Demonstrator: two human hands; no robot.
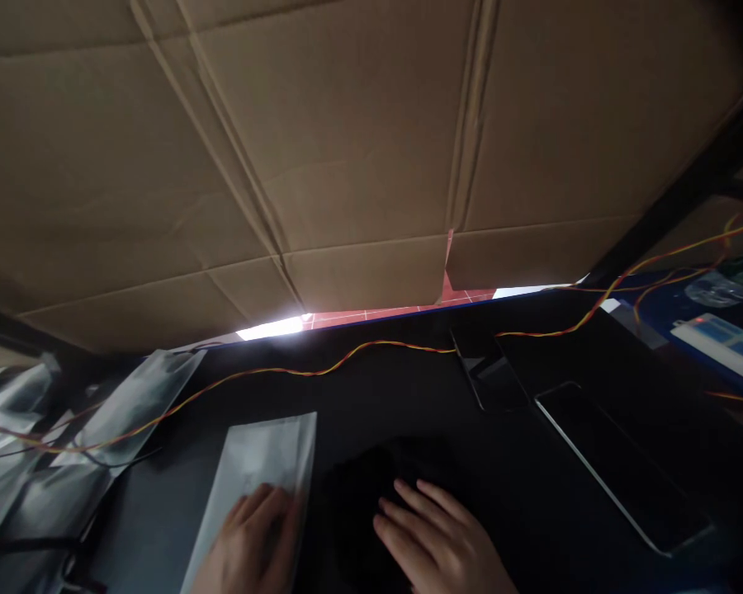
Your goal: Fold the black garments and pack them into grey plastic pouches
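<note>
My left hand is over a clear, frosted plastic bag lying on the black table. Its fingers are curled and closed, seemingly on the bag's right side; the thumb side is partly in shadow. My right hand rests palm down with fingers stretched out on a dark, soft-looking black thing. That black thing blends into the tabletop, so its kind and outline are hard to make out.
Further clear bags lie on the left. A red-yellow twisted wire crosses the table. On the right are a black phone, a larger dark slab with a pale edge and a white-blue device. Cardboard stands behind.
</note>
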